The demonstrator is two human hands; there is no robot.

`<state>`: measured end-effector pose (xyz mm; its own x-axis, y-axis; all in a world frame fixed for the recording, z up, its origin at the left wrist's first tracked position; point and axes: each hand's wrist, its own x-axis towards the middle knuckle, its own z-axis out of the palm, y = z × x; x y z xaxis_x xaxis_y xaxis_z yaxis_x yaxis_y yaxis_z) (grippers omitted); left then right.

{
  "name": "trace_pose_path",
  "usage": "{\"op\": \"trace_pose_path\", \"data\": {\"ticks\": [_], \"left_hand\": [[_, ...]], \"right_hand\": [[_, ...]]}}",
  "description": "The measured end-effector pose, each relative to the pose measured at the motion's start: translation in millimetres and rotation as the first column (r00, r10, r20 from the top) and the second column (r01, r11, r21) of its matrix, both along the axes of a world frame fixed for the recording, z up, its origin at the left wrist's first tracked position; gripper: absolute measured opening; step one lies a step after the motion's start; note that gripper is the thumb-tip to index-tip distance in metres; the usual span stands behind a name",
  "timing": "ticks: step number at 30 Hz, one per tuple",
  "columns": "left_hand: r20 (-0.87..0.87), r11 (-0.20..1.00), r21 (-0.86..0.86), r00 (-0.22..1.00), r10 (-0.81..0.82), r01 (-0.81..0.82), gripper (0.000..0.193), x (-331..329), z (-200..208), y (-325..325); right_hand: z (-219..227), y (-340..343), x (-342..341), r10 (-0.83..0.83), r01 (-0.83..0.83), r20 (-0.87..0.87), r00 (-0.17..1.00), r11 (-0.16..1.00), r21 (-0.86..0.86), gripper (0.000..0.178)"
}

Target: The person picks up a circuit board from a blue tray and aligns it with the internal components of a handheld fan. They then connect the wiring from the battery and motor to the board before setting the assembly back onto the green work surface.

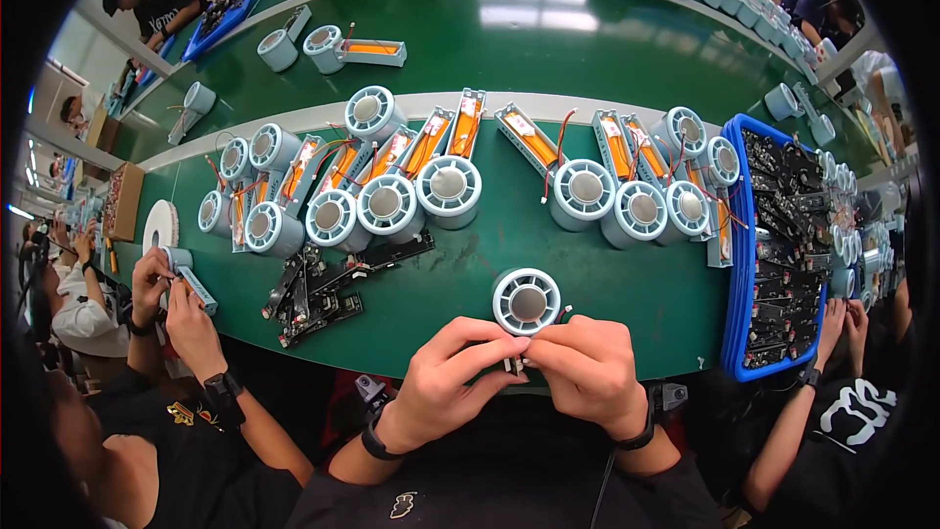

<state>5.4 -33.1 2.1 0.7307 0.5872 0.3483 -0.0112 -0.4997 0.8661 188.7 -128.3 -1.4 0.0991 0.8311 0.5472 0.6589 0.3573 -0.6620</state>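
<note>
In front of me is a light-blue fan housing [501, 296] with a spoked round rim and a grey disc at its centre. My left hand [446, 377] is closed at its near side, thumb and index finger pinched together. Against it, my right hand [592, 372] is closed too, fingertips meeting the left ones. Between and below the fingertips a small pale part [514, 365] shows; the rest of what they grip is hidden. A short red wire [564, 312] sticks out at the housing's right side.
Rows of similar housings [450, 186] with orange batteries in their handles lie beyond my hands. Black circuit boards [318, 284] are piled at the left. A blue tray [736, 333] full of boards stands at the right. Co-workers' hands [176, 309] work on both sides.
</note>
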Motion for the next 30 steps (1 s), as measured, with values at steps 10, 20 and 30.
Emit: {"op": "trace_pose_path", "data": {"ticks": [10,20,30], "left_hand": [[0.049,0.999,0.024,0.998,-0.033,0.032,0.046,1,-5,-3],[0.069,0.998,-0.041,0.997,-0.045,0.047,0.043,4,-7,-1],[0.141,0.998,-0.059,0.99,-0.013,0.022,0.039,3,-13,-8]], "right_hand": [[10,3,4,0.089,-0.081,0.095,0.991,0.993,-0.09,0.017],[17,4,10,0.152,-0.131,0.129,0.98,0.978,-0.162,0.016],[17,4,7,0.155,-0.137,0.144,0.977,0.982,-0.13,0.015]]}}
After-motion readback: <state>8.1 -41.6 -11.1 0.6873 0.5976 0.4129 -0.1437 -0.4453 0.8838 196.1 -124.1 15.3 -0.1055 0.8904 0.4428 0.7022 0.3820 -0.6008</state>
